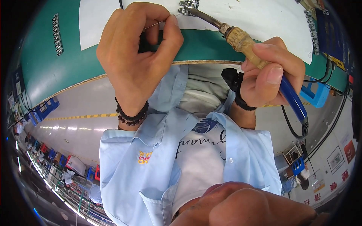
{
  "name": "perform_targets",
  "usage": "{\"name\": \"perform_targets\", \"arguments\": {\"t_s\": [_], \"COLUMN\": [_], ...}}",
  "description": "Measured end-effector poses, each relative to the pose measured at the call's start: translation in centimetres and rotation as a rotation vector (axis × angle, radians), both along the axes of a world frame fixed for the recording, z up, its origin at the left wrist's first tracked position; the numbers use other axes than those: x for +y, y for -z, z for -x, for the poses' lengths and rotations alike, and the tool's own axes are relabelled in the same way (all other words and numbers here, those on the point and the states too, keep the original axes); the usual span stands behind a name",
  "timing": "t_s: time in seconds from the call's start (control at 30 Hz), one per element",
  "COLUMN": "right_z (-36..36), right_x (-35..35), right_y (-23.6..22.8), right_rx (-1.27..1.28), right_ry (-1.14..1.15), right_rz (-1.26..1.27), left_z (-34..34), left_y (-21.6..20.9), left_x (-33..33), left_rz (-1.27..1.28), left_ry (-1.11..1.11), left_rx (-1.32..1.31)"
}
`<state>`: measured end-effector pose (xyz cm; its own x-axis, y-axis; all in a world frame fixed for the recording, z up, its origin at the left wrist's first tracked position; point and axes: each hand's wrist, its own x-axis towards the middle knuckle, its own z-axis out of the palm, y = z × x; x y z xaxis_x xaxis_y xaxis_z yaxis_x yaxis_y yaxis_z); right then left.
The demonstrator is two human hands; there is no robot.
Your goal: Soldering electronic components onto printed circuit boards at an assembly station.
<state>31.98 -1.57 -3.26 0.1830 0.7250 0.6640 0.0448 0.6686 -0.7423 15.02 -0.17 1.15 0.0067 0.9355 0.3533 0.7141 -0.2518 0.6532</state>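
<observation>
My right hand (273, 73) is closed around the handle of a soldering iron (241, 40), which has a tan, worn-looking grip and a blue rear end with a cable. Its metal tip reaches the small cluster of metal parts (188, 5) at the top edge; whether it touches them I cannot tell. To the left of the iron, my left hand (137, 52) pinches a thin wire, apparently solder wire (154, 25), between thumb and fingers. The wire points toward the same parts. Part of that cluster is cut off by the picture's edge.
White paper (260, 19) covers part of the green worktop (41, 71). One row of small metal parts (57, 34) lies at the left, another row (312, 32) at the right. The table's front edge (213, 62) runs below my hands. Dark cables (328, 73) hang at the right.
</observation>
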Motion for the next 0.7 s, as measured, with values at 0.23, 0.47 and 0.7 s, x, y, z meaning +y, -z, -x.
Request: {"name": "perform_targets", "arguments": {"t_s": [0.23,0.47,0.7], "right_z": [-0.4,-0.4,-0.9], "right_x": [0.0,0.0,0.2], "right_y": [-0.1,0.2,-0.6], "right_rx": [0.022,0.051,-0.172], "right_ry": [-0.028,-0.042,-0.011], "right_rz": [-0.005,0.001,0.004], "left_z": [0.2,0.9,0.7], "left_y": [0.2,1.4,0.5], "left_x": [0.1,1.1,0.8], "left_rz": [-0.029,0.044,0.111], "left_ry": [0.046,0.077,0.070], "left_rx": [-0.100,-0.232,-0.175]}}
